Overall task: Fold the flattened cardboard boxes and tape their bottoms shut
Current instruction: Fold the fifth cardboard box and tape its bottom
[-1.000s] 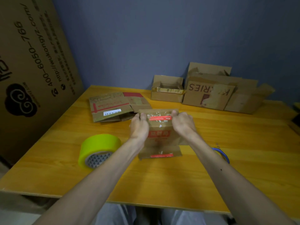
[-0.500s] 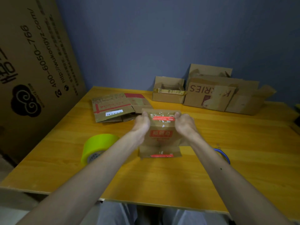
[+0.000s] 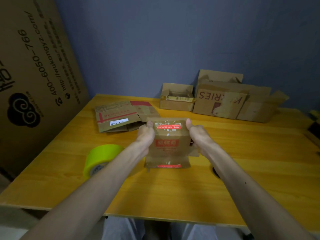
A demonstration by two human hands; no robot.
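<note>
A small brown cardboard box [image 3: 168, 146] with red labels stands on the yellow table [image 3: 173, 191] in front of me. My left hand [image 3: 145, 134] grips its left side, thumb on the top edge. My right hand [image 3: 197, 134] grips its right side the same way. The box's near flap hangs down to the tabletop. A roll of yellow-green tape [image 3: 99, 159] lies left of my left forearm. A flattened cardboard box [image 3: 117, 116] with a barcode label lies behind it at the left.
Folded open boxes stand along the back wall: a small one [image 3: 176, 99] and larger ones [image 3: 225, 101]. A tall cardboard sheet [image 3: 34, 58] leans at the left. A dark ring-shaped item [image 3: 216, 171] peeks from under my right forearm.
The box has gone from a flat-looking panel to a squared shape between my hands. My hands have shifted slightly apart on its sides.
</note>
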